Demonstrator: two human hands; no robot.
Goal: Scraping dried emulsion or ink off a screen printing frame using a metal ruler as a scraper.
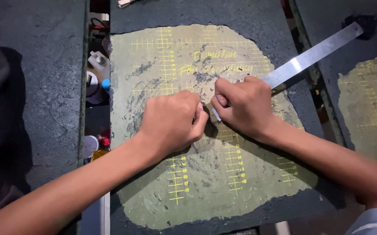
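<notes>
My right hand [243,106] covers the near end of the steel ruler [310,55], and my curled fingers hide most of the small white piece [216,114] in my grip. Whatever my left hand [173,119] pinches stays hidden. My elbows run off the frame.

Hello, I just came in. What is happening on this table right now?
A person works with both bare hands on a worn cutting mat with yellow grid lines. The left hand is closed in a fist, pressing down on the mat. The right hand grips a small light-coloured tool; what kind is unclear. A metal ruler lies diagonally beside the right hand. Small bottles sit in the gap at left.
</notes>
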